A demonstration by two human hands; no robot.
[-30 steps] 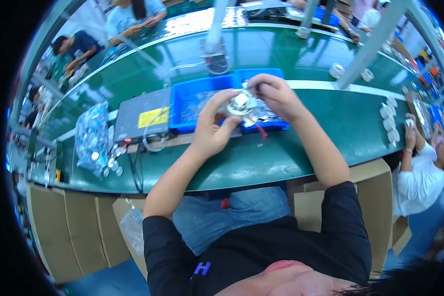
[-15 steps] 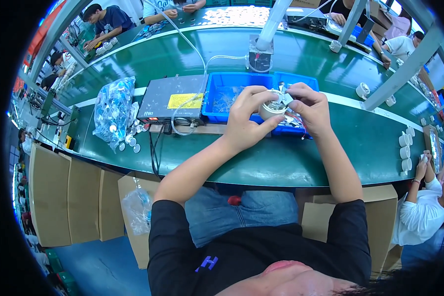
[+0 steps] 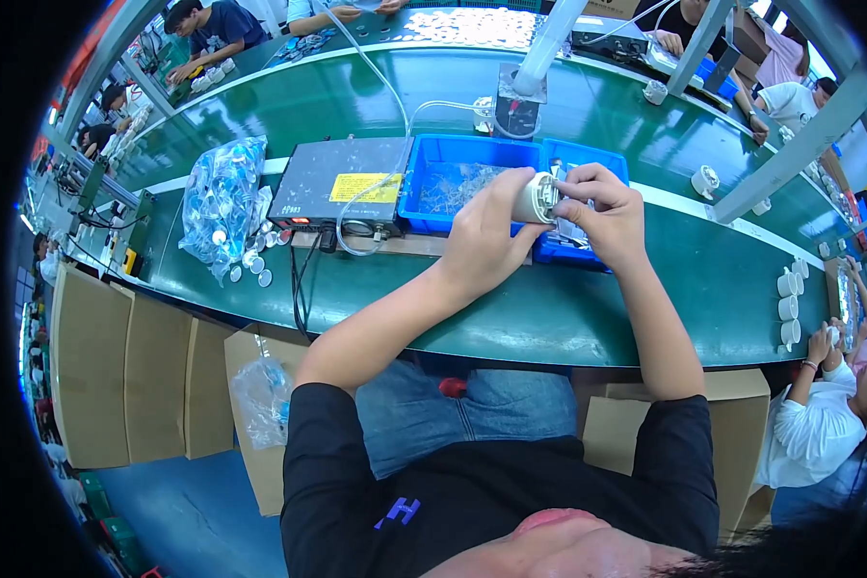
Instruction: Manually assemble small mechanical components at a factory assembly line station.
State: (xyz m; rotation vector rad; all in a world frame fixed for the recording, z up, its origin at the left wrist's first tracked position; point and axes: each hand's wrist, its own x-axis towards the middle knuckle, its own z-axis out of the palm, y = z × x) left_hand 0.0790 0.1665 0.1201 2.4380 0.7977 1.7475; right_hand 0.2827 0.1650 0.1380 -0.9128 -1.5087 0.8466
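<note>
My left hand is closed around a round white plastic housing, which lies tilted on its side with its open end facing right. Inside that open end some metallic or pale inner parts show, too small to name. The fingers of my right hand are pinched together at the open end, touching it; what they hold there is hidden. Both hands are raised over the blue bins, in front of the right-hand blue bin, where small white and coloured pieces lie.
A left blue bin holds clear bits. Beside it stand a grey control box with tubing and a bag of blue-white parts. White caps lie near the bag. White cup-shaped parts line the right edge; co-workers sit around.
The housing has turned in my left hand from facing upward to lying sideways, open end right. My right fingers have come in against that end; the small whitish piece they held is now hidden.
</note>
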